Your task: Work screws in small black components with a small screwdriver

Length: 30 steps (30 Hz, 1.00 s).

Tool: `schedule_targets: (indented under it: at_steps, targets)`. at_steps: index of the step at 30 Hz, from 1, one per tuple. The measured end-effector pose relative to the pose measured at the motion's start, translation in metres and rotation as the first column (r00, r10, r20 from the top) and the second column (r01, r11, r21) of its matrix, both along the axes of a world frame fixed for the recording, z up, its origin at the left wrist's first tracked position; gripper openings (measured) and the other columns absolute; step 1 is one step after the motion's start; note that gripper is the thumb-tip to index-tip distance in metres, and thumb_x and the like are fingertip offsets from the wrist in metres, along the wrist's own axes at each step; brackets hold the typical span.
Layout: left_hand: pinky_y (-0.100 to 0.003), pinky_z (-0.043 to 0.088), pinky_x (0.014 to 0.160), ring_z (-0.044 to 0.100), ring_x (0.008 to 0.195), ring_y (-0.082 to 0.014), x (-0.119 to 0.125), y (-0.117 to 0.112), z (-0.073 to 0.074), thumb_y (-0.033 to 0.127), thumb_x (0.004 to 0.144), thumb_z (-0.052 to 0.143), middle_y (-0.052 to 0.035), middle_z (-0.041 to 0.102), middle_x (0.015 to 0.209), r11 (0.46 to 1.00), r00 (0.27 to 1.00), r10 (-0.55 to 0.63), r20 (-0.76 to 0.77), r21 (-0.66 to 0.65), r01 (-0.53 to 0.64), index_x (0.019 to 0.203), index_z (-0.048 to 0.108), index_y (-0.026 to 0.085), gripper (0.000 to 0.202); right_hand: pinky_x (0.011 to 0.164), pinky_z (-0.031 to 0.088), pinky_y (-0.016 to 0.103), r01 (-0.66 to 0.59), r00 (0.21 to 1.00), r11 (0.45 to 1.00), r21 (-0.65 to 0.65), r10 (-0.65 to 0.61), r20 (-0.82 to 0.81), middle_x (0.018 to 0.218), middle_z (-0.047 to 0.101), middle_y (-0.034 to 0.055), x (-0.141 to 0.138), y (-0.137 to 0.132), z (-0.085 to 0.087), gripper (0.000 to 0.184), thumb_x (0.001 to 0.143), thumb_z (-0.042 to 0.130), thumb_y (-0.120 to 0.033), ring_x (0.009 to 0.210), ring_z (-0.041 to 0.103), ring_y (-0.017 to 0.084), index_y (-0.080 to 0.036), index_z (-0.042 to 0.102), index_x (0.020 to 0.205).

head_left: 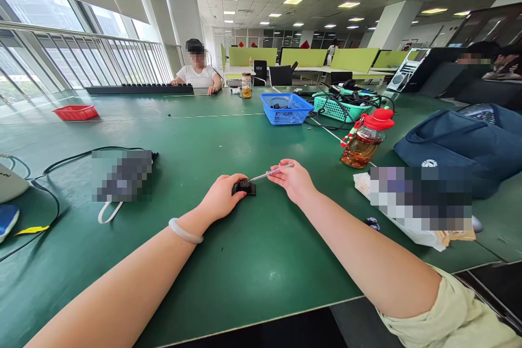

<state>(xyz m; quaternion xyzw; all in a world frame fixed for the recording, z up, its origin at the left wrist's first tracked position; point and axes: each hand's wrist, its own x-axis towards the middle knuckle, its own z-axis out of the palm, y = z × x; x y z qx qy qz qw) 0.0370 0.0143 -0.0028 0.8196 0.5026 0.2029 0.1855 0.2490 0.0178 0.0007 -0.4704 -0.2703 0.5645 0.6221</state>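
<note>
Near the middle of the green table (pixel 261 250), my left hand (pixel 222 196) grips a small black device (pixel 245 187) with a round top, thumb and fingers on its sides. It rests on the tabletop. A pale bracelet circles my left wrist. My right hand (pixel 294 180) pinches the clear handle of a thin screwdriver (pixel 271 172). The tool slants down to the left, and its metal tip meets the top of the device or lies very close to it; I cannot tell which. Details on the device are too small to make out.
A bottle with a red lid (pixel 364 138) stands right, before a dark blue bag (pixel 460 141) and a white package (pixel 408 223). Blue (pixel 286 111) and teal baskets (pixel 334 109) with cables lie behind. Left are a blurred dark object (pixel 126 179) and red tray (pixel 76 113). A person sits opposite.
</note>
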Motion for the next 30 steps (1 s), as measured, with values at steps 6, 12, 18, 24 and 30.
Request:
schedule_targets:
  at_steps: [6,12,18,24,30]
  targets:
    - [-0.043,0.048,0.100,0.055,0.116,-0.0279,0.001,-0.001,0.001,0.031,0.084,0.056,-0.0053,0.068,0.115,1.000,1.000,-0.003,0.000,-0.009,0.003,0.119,0.061,0.026,0.036,0.071,0.063,0.035,0.006,1.000,1.000,-0.006,-0.006,-0.020,0.069,0.069,0.0006,0.001,0.001,-0.003,0.021,0.083,0.051,-0.002,0.065,0.071,0.015,-0.022,0.047,0.084]
    - [-0.044,0.047,0.101,0.055,0.115,-0.0279,0.001,-0.002,0.002,0.029,0.083,0.056,-0.0055,0.068,0.115,1.000,1.000,-0.008,0.000,0.004,0.008,0.118,0.062,0.026,0.035,0.071,0.064,0.041,-0.005,0.999,1.000,0.009,0.006,-0.052,0.069,0.068,-0.0002,0.003,0.004,-0.009,0.022,0.080,0.055,-0.003,0.067,0.072,0.018,-0.023,0.046,0.083]
    - [-0.041,0.046,0.102,0.055,0.117,-0.0266,0.000,0.000,-0.002,0.027,0.083,0.057,-0.0036,0.068,0.118,1.000,1.000,-0.019,-0.001,0.020,0.019,0.120,0.061,0.026,0.037,0.070,0.062,0.039,-0.012,0.999,1.000,-0.013,0.011,-0.041,0.067,0.067,0.0000,0.001,0.001,-0.004,0.021,0.080,0.054,-0.003,0.066,0.070,0.017,-0.023,0.047,0.083]
    - [-0.041,0.047,0.101,0.055,0.115,-0.0265,0.001,-0.001,0.001,0.030,0.085,0.056,-0.0030,0.068,0.118,1.000,1.000,-0.014,-0.005,0.001,0.014,0.119,0.061,0.026,0.035,0.065,0.058,0.032,0.013,1.000,1.000,-0.003,-0.013,0.010,0.064,0.064,-0.0020,0.002,0.000,0.000,0.018,0.080,0.054,-0.007,0.060,0.066,0.015,-0.022,0.048,0.086]
    - [-0.042,0.046,0.103,0.054,0.119,-0.0275,0.001,-0.001,0.001,0.031,0.084,0.056,-0.0047,0.068,0.118,1.000,1.000,-0.011,-0.008,0.012,0.011,0.120,0.061,0.026,0.037,0.065,0.056,0.029,0.070,0.979,0.966,0.248,-0.114,0.168,0.067,0.064,-0.0070,0.001,-0.002,0.002,0.020,0.082,0.059,-0.019,0.063,0.066,0.013,-0.025,0.045,0.096]
